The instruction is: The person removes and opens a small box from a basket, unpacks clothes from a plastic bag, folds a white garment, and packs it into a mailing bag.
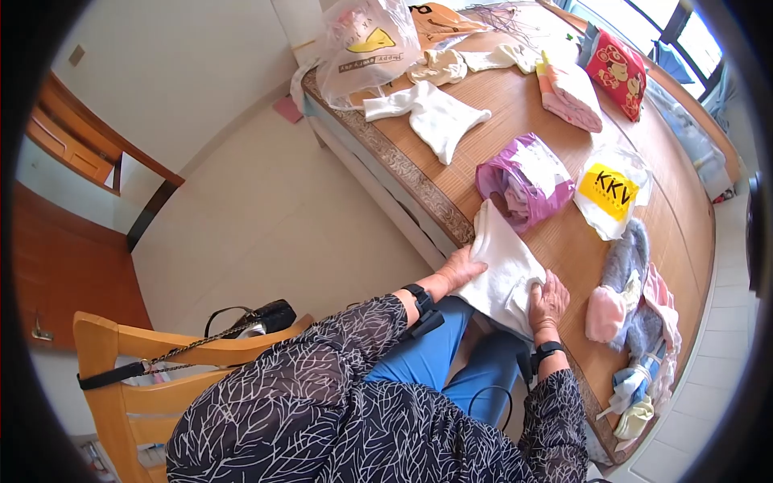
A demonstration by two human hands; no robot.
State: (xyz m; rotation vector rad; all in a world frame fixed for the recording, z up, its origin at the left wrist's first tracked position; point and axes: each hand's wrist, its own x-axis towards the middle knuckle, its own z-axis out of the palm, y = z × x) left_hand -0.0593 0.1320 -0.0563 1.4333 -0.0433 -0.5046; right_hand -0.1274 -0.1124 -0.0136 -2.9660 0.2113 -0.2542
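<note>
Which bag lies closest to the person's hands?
The purple bag, right beside the white cloth that the left hand and right hand touch. The KKV bag, red bag, clear bag and orange bag lie farther away.

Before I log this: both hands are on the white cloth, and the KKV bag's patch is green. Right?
Not quite: the KKV bag has a yellow patch, not green, as the head view shows. Left hand and right hand are on the white cloth.
</note>
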